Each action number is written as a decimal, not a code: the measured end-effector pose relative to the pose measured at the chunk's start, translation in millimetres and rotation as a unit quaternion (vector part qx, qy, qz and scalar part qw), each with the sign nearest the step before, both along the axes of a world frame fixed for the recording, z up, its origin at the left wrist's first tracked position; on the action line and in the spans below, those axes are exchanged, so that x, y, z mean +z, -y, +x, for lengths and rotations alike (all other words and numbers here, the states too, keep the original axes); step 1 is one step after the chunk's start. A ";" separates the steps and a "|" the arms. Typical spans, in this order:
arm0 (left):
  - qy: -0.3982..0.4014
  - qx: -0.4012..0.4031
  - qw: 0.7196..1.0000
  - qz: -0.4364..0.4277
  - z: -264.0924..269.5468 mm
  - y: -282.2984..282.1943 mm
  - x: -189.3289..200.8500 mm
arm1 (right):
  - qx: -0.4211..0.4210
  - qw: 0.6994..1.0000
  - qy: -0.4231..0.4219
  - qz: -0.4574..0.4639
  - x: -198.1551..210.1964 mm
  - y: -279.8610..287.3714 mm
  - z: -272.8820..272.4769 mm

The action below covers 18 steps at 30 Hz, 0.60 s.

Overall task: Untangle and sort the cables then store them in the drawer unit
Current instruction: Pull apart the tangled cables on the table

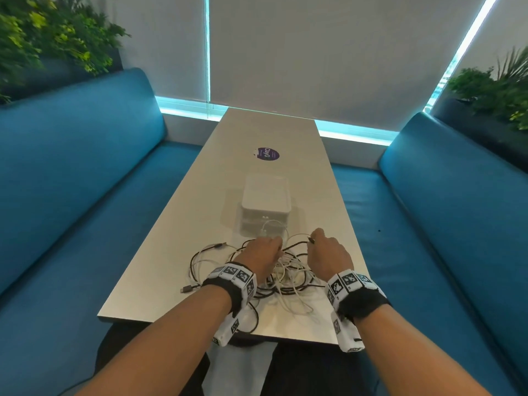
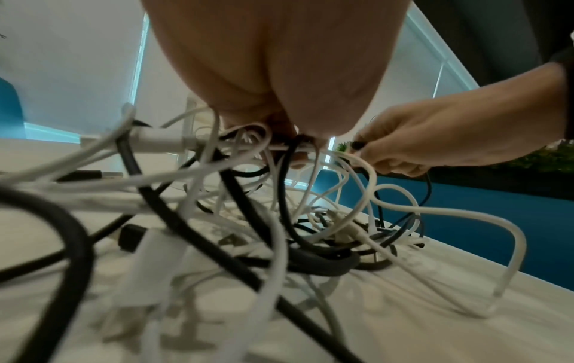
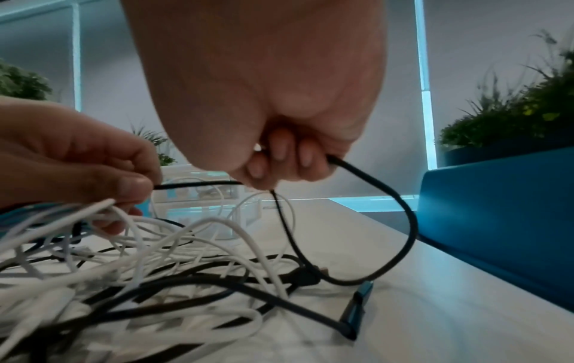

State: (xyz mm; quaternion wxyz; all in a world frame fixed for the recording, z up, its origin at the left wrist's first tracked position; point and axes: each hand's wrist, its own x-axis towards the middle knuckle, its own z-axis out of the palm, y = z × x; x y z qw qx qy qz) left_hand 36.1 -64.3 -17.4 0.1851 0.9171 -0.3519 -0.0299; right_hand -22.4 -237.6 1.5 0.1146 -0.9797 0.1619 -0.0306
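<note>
Head view, near table edge: tangled cables (image 1: 274,278) heaped, left hand (image 1: 261,252) clutching white strands, right hand (image 1: 328,252) pinching a black cable (image 3: 397,211); hard pull likely tightens knots, drags pile into closed drawer unit (image 1: 266,204) beyond.

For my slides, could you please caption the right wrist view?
Right hand grips a black cable above the tangle; left hand pinches strands.

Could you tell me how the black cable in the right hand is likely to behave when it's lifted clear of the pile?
Probably floppy: the black cable droops in a loop from the right hand. It likely drags the tangle along.
</note>
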 end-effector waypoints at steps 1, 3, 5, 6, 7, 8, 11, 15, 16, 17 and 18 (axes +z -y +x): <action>0.012 -0.001 1.000 0.008 0.1 1.1 -0.2 | 0.027 0.999 0.022 0.030 1.3 -2.9 0.0; 0.049 -0.004 0.998 0.033 1.3 2.9 -0.6 | 0.105 0.991 0.032 0.080 2.1 -10.8 3.7; 0.064 -0.004 0.996 0.068 2.7 5.5 -0.8 | 0.162 0.982 -0.007 0.095 -0.6 -17.4 7.1; 0.061 -0.002 0.995 0.084 2.5 6.3 -0.2 | 0.171 0.980 -0.025 0.097 -2.5 -19.3 7.6; 0.055 0.001 0.994 0.094 2.6 6.5 0.5 | 0.172 0.980 -0.034 0.097 -3.5 -20.6 8.5; 0.052 0.006 0.994 0.093 1.9 5.6 0.9 | 0.174 0.979 -0.035 0.098 -4.3 -20.8 9.4; 0.050 0.015 0.994 0.094 0.6 -4.8 0.9 | 0.156 0.983 -0.018 0.093 1.0 -14.5 10.1; 0.063 0.009 0.985 0.162 3.8 -21.4 0.9 | 0.020 0.996 -0.005 0.081 4.1 22.7 9.0; 0.065 -0.004 0.982 0.178 2.9 -21.8 0.7 | 0.000 0.997 -0.030 0.077 2.4 28.4 6.5; 0.064 -0.017 0.979 0.193 1.7 -20.2 0.0 | -0.009 0.996 -0.054 0.068 -0.2 30.3 4.5; 0.063 -0.025 0.977 0.202 -0.5 -17.7 -1.3 | -0.012 0.996 -0.066 0.056 -3.3 29.6 2.6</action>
